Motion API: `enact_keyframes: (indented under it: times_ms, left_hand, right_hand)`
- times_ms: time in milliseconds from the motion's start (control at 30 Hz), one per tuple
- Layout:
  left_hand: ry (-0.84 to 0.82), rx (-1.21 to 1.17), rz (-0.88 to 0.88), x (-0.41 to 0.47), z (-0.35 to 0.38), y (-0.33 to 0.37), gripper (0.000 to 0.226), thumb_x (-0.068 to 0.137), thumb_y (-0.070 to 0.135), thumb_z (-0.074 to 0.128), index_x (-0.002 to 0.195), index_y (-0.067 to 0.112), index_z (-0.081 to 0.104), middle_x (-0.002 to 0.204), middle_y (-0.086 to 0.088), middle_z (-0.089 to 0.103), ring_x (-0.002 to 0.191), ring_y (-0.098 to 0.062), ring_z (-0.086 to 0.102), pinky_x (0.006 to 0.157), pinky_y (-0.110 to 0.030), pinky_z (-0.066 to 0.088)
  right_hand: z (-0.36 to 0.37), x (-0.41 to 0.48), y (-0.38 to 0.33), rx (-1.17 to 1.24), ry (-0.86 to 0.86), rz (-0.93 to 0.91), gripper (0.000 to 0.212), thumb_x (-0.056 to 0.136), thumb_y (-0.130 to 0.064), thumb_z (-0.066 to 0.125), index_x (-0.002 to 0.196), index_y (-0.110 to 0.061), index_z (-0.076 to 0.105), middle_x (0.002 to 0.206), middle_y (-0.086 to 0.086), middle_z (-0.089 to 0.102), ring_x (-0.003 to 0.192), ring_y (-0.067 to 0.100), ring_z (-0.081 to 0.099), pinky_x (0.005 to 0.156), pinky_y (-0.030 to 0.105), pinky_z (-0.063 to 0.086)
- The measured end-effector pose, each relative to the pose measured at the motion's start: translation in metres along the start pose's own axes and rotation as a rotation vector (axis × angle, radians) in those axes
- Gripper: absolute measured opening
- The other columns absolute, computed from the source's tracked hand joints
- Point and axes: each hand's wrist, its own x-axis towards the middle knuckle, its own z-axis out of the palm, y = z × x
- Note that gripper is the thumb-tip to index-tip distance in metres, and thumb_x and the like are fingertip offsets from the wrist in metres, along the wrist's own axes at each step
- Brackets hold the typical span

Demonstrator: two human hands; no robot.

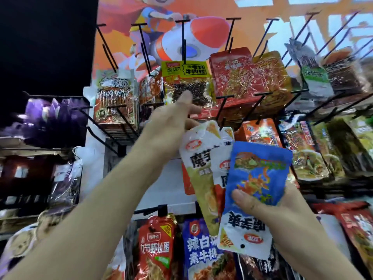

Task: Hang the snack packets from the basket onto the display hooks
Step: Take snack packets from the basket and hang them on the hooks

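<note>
- My left hand point(171, 126) reaches up to the snack rack, forefinger point(185, 99) straight and lying over the lower part of the yellow packet point(185, 75) that hangs on a black hook point(184, 43).
- The lower fingers of that hand meet the top corner of a white and green packet point(199, 164). I cannot tell whether they pinch it or only touch it.
- That packet stands tilted, with its foot tucked behind the blue packet point(260, 174). A second white packet point(222, 166) is wedged between the two.
- My right hand point(268, 207) grips the blue packet, thumb point(242, 197) curled across its front and the fingers behind. The packet is held upside down, its punched hole at the bottom, in front of the middle row of the rack.
- A bare hook point(223, 110) juts out just above the white packets.
- Red packets point(232, 77) hang right of the yellow one, a skewer-print packet point(115, 102) to its left.
- In the row below hang a red noodle packet point(155, 247) and a dark blue packet point(201, 251).
- An orange cartoon board point(252, 9) backs the hooks.
</note>
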Motion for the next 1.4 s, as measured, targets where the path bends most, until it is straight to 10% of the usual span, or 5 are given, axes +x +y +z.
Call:
enact_keyframes:
  times_ms: [133, 267, 533, 833, 1400]
  left_hand:
    - [-0.089, -0.126, -0.141, -0.009, -0.012, -0.013, 0.026, 0.085, 0.039, 0.065, 0.082, 0.014, 0.073, 0.073, -0.002, 0.073, 0.062, -0.014, 0.062, 0.060, -0.025, 0.053]
    - [-0.096, -0.255, -0.127, -0.017, -0.003, -0.026, 0.023, 0.058, 0.030, 0.076, 0.074, 0.012, 0.074, 0.076, -0.008, 0.074, 0.066, -0.019, 0.067, 0.066, -0.032, 0.060]
    - [0.051, 0.103, 0.148, 0.011, 0.041, -0.038, 0.006, 0.082, 0.017, 0.076, 0.080, 0.011, 0.077, 0.068, 0.002, 0.072, 0.062, -0.006, 0.064, 0.062, -0.027, 0.054]
    - [0.166, 0.263, 0.239, 0.069, 0.073, -0.033, 0.011, 0.082, 0.021, 0.076, 0.090, 0.013, 0.078, 0.083, 0.001, 0.074, 0.076, -0.007, 0.066, 0.069, -0.018, 0.050]
    - [0.208, 0.148, 0.137, 0.073, 0.079, -0.032, 0.014, 0.079, 0.020, 0.079, 0.078, 0.022, 0.066, 0.072, -0.002, 0.068, 0.070, -0.019, 0.068, 0.069, -0.034, 0.057]
  right_hand:
    - [-0.005, -0.008, 0.007, -0.020, 0.082, -0.002, 0.064, 0.032, -0.078, 0.079, 0.086, -0.044, 0.075, 0.090, -0.004, 0.076, 0.082, 0.016, 0.073, 0.082, 0.043, 0.055]
    - [-0.002, -0.014, 0.007, -0.030, 0.118, 0.040, 0.021, 0.061, -0.044, 0.074, 0.081, -0.043, 0.076, 0.084, -0.003, 0.077, 0.078, 0.016, 0.072, 0.081, 0.044, 0.054]
    - [-0.008, -0.010, 0.001, -0.260, 0.090, 0.058, 0.016, 0.076, -0.034, 0.071, 0.073, -0.019, 0.076, 0.060, 0.011, 0.065, 0.050, 0.017, 0.055, 0.048, 0.020, 0.041]
    - [-0.033, 0.038, -0.003, -0.257, 0.168, 0.101, 0.023, 0.088, -0.024, 0.069, 0.087, -0.002, 0.065, 0.093, 0.029, 0.063, 0.086, 0.050, 0.057, 0.073, 0.060, 0.049]
    - [-0.056, 0.047, -0.008, -0.081, 0.113, 0.213, 0.008, 0.087, -0.018, 0.070, 0.092, -0.012, 0.072, 0.079, -0.002, 0.076, 0.065, 0.011, 0.071, 0.048, 0.017, 0.050]
